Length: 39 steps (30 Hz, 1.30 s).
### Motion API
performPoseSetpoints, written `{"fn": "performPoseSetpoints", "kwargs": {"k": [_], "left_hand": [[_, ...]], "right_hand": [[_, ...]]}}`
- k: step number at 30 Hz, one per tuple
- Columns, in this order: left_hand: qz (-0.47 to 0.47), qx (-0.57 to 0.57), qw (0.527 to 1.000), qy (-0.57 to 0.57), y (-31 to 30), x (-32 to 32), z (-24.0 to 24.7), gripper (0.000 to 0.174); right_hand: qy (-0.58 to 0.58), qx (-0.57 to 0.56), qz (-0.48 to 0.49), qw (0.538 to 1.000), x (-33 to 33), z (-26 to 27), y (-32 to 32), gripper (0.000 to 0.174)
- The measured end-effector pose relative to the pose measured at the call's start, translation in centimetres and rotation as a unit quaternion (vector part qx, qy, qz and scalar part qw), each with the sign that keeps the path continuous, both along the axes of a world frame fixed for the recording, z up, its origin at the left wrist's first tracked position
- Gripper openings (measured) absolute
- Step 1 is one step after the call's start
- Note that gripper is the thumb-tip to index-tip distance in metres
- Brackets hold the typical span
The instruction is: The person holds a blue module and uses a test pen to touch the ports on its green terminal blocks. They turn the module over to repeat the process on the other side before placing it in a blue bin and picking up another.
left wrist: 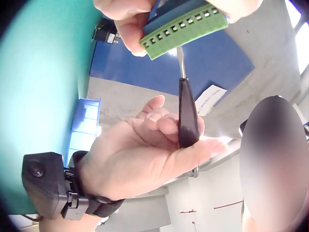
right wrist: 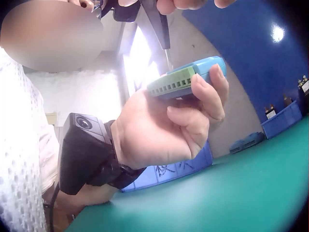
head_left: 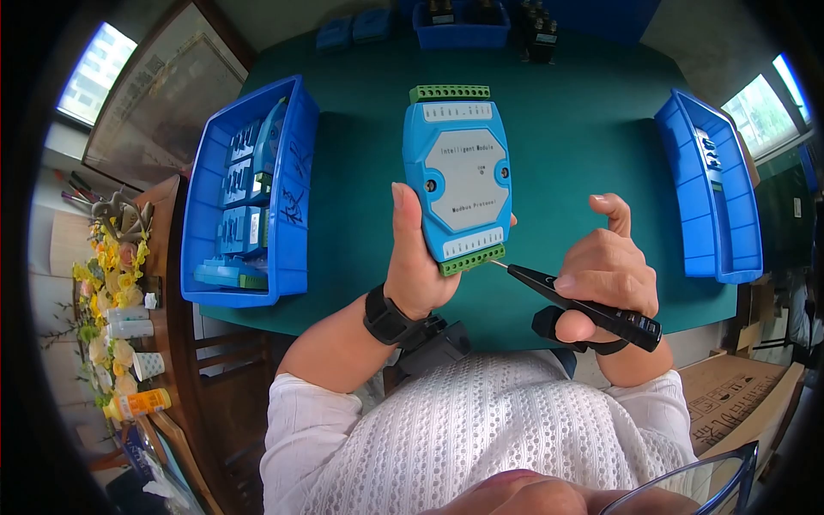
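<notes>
In the head view, my left hand (head_left: 418, 257) grips a blue Intelligent Module (head_left: 468, 176) with a grey label, held up above the table. Green screw terminal blocks line its two ends; the lower block (head_left: 474, 260) faces me. My right hand (head_left: 614, 262) holds a black-handled screwdriver (head_left: 592, 309) between thumb and fingers, its index finger raised. The screwdriver's metal blade (left wrist: 182, 63) reaches the edge of the green block in the left wrist view. From the right wrist view, the left fingers (right wrist: 208, 99) curl round the module's side, and the blade comes down at the terminal row.
A blue bin (head_left: 294, 202) of similar modules stands on the green table (head_left: 360, 172) at left. Another blue bin (head_left: 699, 215) holding a few parts is at right. At the back are a third bin (head_left: 463, 36) and black components (head_left: 539, 39).
</notes>
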<state>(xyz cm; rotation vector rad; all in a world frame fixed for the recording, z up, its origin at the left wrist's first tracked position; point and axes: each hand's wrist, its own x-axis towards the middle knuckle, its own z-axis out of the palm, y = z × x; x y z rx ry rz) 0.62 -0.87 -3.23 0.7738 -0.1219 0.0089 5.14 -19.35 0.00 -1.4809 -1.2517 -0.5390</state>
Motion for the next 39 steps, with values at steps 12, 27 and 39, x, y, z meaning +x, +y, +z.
{"fn": "performPoseSetpoints", "kwargs": {"k": [12,27,39], "left_hand": [[0.008,0.025,0.998,0.049,0.0,0.1,0.3,0.081],[-0.015,0.014,0.998,0.067,-0.2,0.2,0.7,0.081],[-0.017,-0.017,0.999,0.039,0.0,0.1,0.1,0.083]], "right_hand": [[-0.004,-0.088,-0.005,0.996,0.1,0.8,0.1,0.022],[0.064,-0.033,0.014,0.997,-0.3,1.1,-0.4,0.022],[0.034,-0.050,0.019,0.998,-0.3,0.6,0.1,0.027]]}}
